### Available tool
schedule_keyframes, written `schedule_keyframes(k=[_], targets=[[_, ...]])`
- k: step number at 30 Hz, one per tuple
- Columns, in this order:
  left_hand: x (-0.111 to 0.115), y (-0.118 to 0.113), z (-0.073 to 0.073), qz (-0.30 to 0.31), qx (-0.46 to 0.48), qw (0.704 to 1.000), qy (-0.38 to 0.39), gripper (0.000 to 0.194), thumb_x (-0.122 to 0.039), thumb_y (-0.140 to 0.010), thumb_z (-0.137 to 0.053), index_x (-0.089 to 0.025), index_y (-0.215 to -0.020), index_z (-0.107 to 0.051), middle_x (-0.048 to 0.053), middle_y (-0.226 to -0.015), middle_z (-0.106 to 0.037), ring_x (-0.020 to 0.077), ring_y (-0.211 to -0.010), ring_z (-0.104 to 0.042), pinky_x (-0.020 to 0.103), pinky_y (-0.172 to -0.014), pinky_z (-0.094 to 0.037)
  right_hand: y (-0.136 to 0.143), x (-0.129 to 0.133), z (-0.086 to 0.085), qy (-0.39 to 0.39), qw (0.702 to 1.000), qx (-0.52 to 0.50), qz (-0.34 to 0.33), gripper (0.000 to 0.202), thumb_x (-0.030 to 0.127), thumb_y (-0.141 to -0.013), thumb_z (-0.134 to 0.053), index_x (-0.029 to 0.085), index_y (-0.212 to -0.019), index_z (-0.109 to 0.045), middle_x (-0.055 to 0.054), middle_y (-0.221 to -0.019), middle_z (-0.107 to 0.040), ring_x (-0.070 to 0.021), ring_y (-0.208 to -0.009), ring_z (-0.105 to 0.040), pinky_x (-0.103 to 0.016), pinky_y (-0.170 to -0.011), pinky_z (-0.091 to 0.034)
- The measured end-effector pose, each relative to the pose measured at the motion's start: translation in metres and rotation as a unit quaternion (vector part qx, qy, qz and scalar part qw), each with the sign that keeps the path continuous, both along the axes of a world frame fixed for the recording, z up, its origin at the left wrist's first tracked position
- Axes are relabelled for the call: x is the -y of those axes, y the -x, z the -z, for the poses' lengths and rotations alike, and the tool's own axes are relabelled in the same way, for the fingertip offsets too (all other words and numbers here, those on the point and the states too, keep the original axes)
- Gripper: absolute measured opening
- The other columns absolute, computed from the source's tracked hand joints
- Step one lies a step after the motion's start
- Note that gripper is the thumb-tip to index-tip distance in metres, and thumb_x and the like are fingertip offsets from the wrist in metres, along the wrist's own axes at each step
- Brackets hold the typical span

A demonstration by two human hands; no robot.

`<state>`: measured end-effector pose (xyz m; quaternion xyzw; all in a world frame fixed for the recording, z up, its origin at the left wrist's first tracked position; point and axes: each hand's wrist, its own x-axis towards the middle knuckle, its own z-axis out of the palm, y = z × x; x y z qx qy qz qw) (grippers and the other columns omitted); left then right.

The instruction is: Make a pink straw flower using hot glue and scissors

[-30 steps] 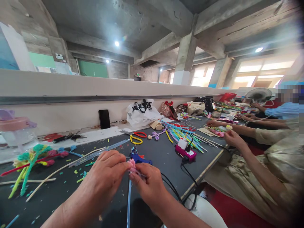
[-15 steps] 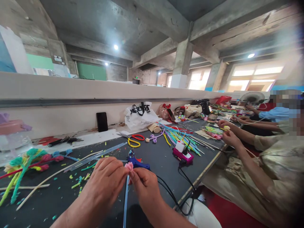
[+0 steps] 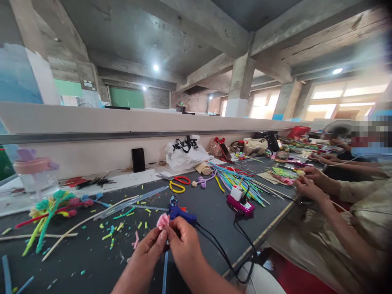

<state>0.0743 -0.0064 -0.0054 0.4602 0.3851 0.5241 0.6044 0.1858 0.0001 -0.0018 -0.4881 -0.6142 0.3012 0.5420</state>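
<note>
A small pink fuzzy flower (image 3: 163, 221) is pinched between the fingertips of my two hands, low in the middle of the view. My left hand (image 3: 150, 247) grips it from the left with thumb and fingers. From the right, my right hand (image 3: 183, 237) closes on its base. Just behind my right hand lies a blue glue gun (image 3: 183, 214) on the dark table. A clear glue stick (image 3: 165, 269) shows below, between my wrists. Pink scraps (image 3: 136, 240) lie beside my left hand.
Scissors (image 3: 177, 185) with red and yellow handles lie behind the glue gun. A purple power strip (image 3: 241, 205) with black cables is on the right, near a bundle of pipe cleaners (image 3: 235, 179). Fuzzy flowers (image 3: 55, 204) lie left. A co-worker's hands (image 3: 310, 183) are farther right.
My left hand has rolled over and lowered, so its thumb now shows and the pink flower is more exposed. The view has shifted a little to the left.
</note>
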Motion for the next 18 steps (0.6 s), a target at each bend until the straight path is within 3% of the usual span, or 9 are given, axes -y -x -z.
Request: schedule_keyframes(k=[5, 9, 11, 13, 15, 18], targets=[[0.006, 0.007, 0.003, 0.033, 0.126, 0.989, 0.07, 0.027, -0.034, -0.061, -0.078, -0.019, -0.083, -0.075, 0.006, -0.085, -0.074, 0.0208, -0.085, -0.065, 0.028, -0.081, -0.048, 0.008, 0.005, -0.001, 0.024, 0.999, 0.001, -0.046, 0.021, 0.033, -0.078, -0.056, 0.016, -0.068, -0.063, -0.002, -0.064, -0.063, -0.0138, -0.06, -0.055, -0.021, -0.056, -0.044], [0.001, 0.021, 0.013, 0.062, 0.195, 0.975, 0.08, 0.018, -0.025, -0.059, -0.08, -0.018, -0.075, -0.075, 0.003, -0.069, -0.072, 0.0159, -0.067, -0.065, 0.024, -0.066, -0.05, 0.014, 0.012, 0.0, 0.054, 0.991, -0.016, -0.12, 0.032, 0.04, -0.083, -0.05, 0.015, -0.069, -0.062, 0.002, -0.054, -0.051, -0.0099, -0.047, -0.046, -0.018, -0.044, -0.036], [-0.002, 0.027, 0.015, 0.083, 0.218, 0.967, 0.102, 0.016, -0.025, -0.063, -0.077, -0.017, -0.078, -0.075, 0.003, -0.067, -0.071, 0.0148, -0.06, -0.063, 0.025, -0.06, -0.05, 0.015, 0.017, -0.001, 0.054, 0.986, 0.01, -0.159, 0.031, 0.038, -0.085, -0.047, 0.015, -0.069, -0.061, 0.003, -0.053, -0.048, -0.0087, -0.045, -0.043, -0.017, -0.042, -0.034], [-0.004, 0.033, 0.013, 0.084, 0.23, 0.961, 0.126, 0.016, -0.024, -0.069, -0.073, -0.016, -0.083, -0.073, 0.005, -0.075, -0.072, 0.0171, -0.067, -0.065, 0.027, -0.064, -0.052, 0.012, 0.017, -0.003, 0.025, 0.98, 0.08, -0.182, 0.028, 0.031, -0.085, -0.047, 0.015, -0.066, -0.061, 0.003, -0.053, -0.05, -0.0086, -0.047, -0.044, -0.017, -0.044, -0.035], [-0.007, 0.039, 0.009, 0.059, 0.248, 0.957, 0.135, 0.015, -0.021, -0.073, -0.07, -0.015, -0.086, -0.071, 0.007, -0.083, -0.072, 0.0202, -0.081, -0.066, 0.032, -0.075, -0.052, 0.002, 0.011, -0.007, -0.018, 0.975, 0.159, -0.156, 0.024, 0.024, -0.084, -0.047, 0.016, -0.068, -0.063, 0.001, -0.058, -0.057, -0.0103, -0.053, -0.051, -0.018, -0.051, -0.04], [-0.012, 0.047, 0.006, 0.029, 0.27, 0.953, 0.134, 0.015, -0.016, -0.072, -0.07, -0.015, -0.087, -0.067, 0.008, -0.085, -0.071, 0.0229, -0.087, -0.067, 0.04, -0.084, -0.05, -0.017, -0.015, -0.011, -0.07, 0.961, 0.266, -0.018, 0.024, 0.016, -0.083, -0.044, 0.014, -0.094, -0.065, -0.007, -0.089, -0.068, -0.0163, -0.084, -0.06, -0.025, -0.079, -0.044]])
